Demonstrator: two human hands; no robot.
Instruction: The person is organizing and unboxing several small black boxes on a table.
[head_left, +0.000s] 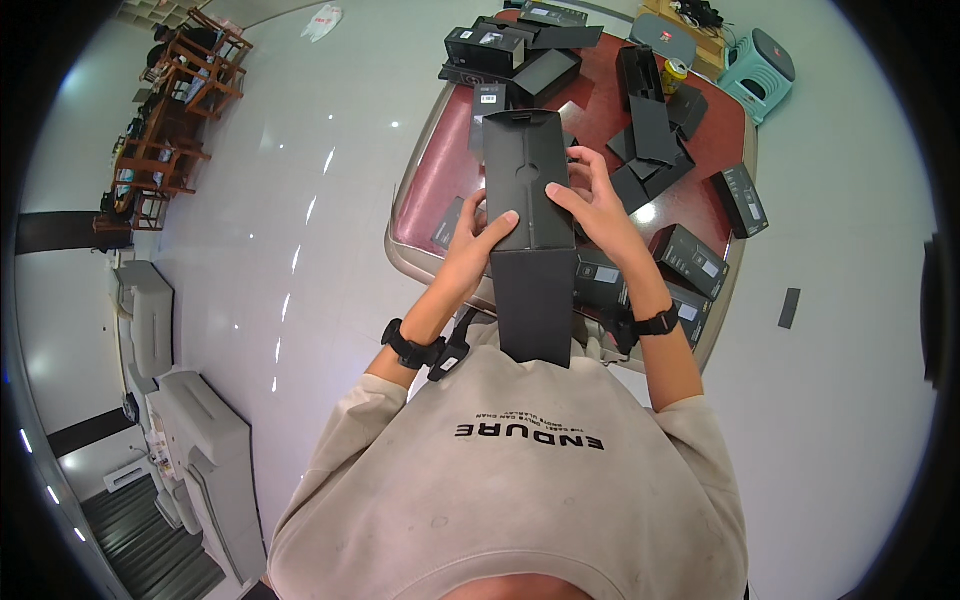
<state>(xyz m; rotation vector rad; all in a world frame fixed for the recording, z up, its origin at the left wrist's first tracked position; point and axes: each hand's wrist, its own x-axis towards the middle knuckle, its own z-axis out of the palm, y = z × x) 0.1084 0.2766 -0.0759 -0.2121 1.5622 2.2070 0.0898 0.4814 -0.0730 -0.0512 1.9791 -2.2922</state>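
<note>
A long black cardboard box (529, 202) with a flap or panel extending toward my chest is held between both hands above the near part of a red-topped table (427, 210). My left hand (480, 232) grips its left side, thumb lying on the top face. On its right side, my right hand (592, 191) presses with the thumb on top and the other fingers along the edge. A round notch shows in the top face. Beside my right forearm lie printed black boxes (694, 259). What the held box contains is hidden.
Open black boxes (652, 150) and stacked ones (484, 51) cover the table's far side, near a yellow can (674, 73). Past the table stand a grey stool (664, 39) and green stools (759, 71). A dark strip (789, 308) lies on the floor at right.
</note>
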